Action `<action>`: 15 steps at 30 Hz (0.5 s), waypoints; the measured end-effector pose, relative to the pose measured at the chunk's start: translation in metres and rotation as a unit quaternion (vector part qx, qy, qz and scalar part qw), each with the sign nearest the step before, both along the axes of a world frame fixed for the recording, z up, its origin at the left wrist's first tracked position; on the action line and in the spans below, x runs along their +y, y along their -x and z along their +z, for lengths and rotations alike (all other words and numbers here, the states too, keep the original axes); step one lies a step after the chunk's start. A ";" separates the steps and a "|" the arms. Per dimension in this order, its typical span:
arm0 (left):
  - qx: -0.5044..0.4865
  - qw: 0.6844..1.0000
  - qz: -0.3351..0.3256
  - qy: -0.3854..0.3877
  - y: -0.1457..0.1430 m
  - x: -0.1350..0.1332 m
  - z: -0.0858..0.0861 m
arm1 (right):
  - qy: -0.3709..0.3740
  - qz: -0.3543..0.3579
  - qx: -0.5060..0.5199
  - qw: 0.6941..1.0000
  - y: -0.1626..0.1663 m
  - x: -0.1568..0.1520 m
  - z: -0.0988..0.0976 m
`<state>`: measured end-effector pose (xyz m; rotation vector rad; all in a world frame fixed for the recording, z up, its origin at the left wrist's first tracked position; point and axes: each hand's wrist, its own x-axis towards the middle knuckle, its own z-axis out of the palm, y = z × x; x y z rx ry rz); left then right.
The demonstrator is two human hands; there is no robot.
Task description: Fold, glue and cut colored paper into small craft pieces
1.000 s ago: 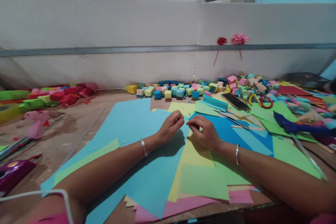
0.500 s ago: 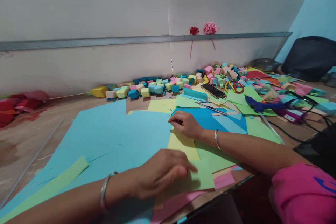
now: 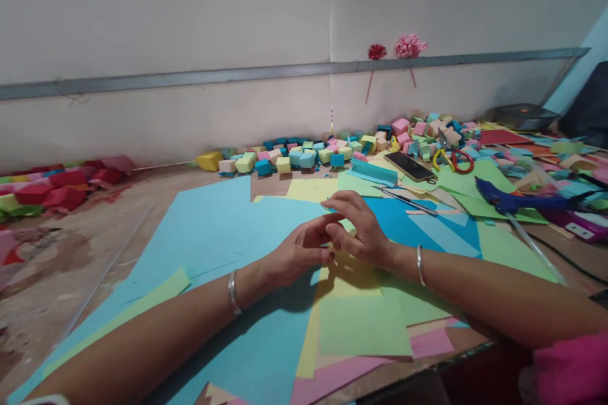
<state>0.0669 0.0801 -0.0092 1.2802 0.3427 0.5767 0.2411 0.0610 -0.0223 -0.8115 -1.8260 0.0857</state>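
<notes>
My left hand (image 3: 304,249) and my right hand (image 3: 363,232) meet above the middle of the paper sheets. The left fingers are loosely bent, with the thumb apart and nothing plainly held. My right fingers curve around a small pale green piece of paper (image 3: 348,226), mostly hidden by the hand. Under the left forearm lies a large light blue sheet (image 3: 218,228), with a green paper strip (image 3: 166,294) on it. A yellow sheet (image 3: 351,275) and a light green sheet (image 3: 363,326) lie below my hands.
Folded paper cubes (image 3: 284,165) line the wall, with red ones (image 3: 66,193) at left. To the right are a phone (image 3: 408,166), scissors (image 3: 453,160), a pen-like tool (image 3: 408,200), a blue glue gun (image 3: 517,202) and a cable. The table edge (image 3: 427,370) runs close in front.
My left hand has moved up and away from the light green sheet to meet my right hand. The view has turned slightly left, showing more red cubes.
</notes>
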 end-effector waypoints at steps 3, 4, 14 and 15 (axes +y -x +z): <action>0.000 0.999 -0.051 0.007 0.000 0.000 0.002 | -0.042 -0.001 -0.034 0.999 0.000 -0.001 0.001; -0.001 0.998 -0.056 0.006 0.000 0.001 0.003 | -0.046 -0.010 -0.034 0.998 0.000 -0.002 0.001; 0.020 0.995 -0.094 -0.036 -0.002 0.003 -0.003 | -0.068 -0.028 -0.061 0.995 0.003 -0.002 -0.001; 0.023 0.995 -0.089 -0.040 -0.003 0.002 -0.004 | -0.068 -0.033 -0.070 0.995 0.003 -0.002 -0.001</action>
